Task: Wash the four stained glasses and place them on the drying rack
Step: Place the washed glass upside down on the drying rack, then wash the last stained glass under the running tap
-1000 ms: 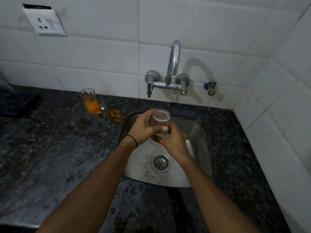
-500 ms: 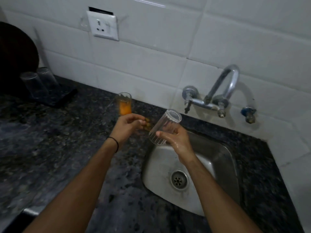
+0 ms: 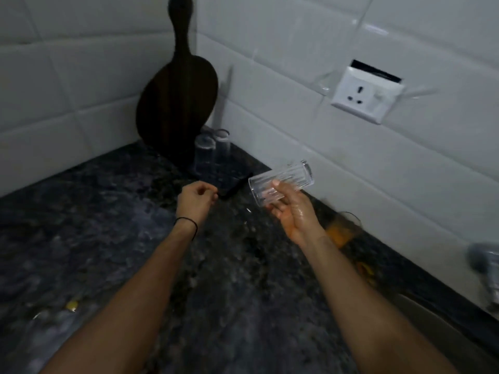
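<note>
Fingers [image 3: 279, 205] of right hand [image 3: 294, 217] are curling round ribbed glass [image 3: 286, 179], held sideways above dark counter [image 3: 108, 225]; left hand [image 3: 195, 201] is hanging loosely curled, empty. Drying rack [image 3: 234, 184] is holding two glasses [image 3: 206, 151]; orange-stained glass [image 3: 341, 230] is sitting behind right wrist.

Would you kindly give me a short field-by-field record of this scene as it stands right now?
right hand: grips a clear ribbed glass, tipped nearly sideways, above the counter
left hand: loosely curled, holds nothing
drying rack: dark, in the corner; two clear glasses stand on it
unwashed: orange-stained glass by the wall, behind the right wrist
backdrop: dark cutting board leaning in the corner
</note>
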